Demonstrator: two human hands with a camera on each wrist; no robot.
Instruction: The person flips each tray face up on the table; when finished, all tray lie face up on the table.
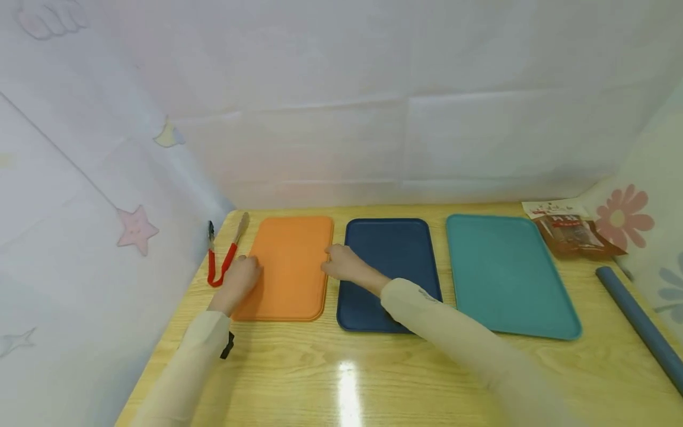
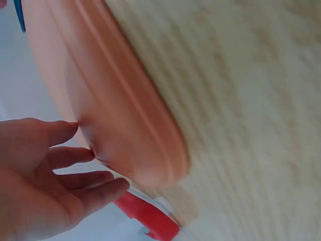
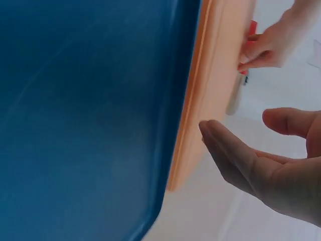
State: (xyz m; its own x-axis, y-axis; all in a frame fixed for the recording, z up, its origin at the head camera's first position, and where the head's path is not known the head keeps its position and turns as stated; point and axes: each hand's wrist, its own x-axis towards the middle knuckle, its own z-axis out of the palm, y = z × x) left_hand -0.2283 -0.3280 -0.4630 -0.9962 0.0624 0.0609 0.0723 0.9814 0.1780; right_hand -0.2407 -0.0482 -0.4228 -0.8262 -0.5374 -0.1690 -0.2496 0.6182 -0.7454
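An orange tray [image 1: 290, 270] lies flat on the table, its edge showing a double line. At its left edge, my left hand [image 1: 242, 281] pinches the rim between thumb and fingertips; the left wrist view shows this hand [image 2: 60, 175] from close by. Along the opposite edge is my right hand [image 1: 344, 264], over the gap beside a dark blue tray [image 1: 395, 243]. In the right wrist view that hand [image 3: 266, 165] has its thumb well apart from its extended fingers, with the fingertips by the orange tray's edge [image 3: 193, 125].
Red-handled tongs [image 1: 226, 261] lie left of the orange tray. A teal tray [image 1: 507, 273] is to the right, with a brown food packet [image 1: 573, 234] behind it and a grey-blue roll [image 1: 640, 323] along the right edge. A pale curtain backs the wooden table [image 1: 299, 373].
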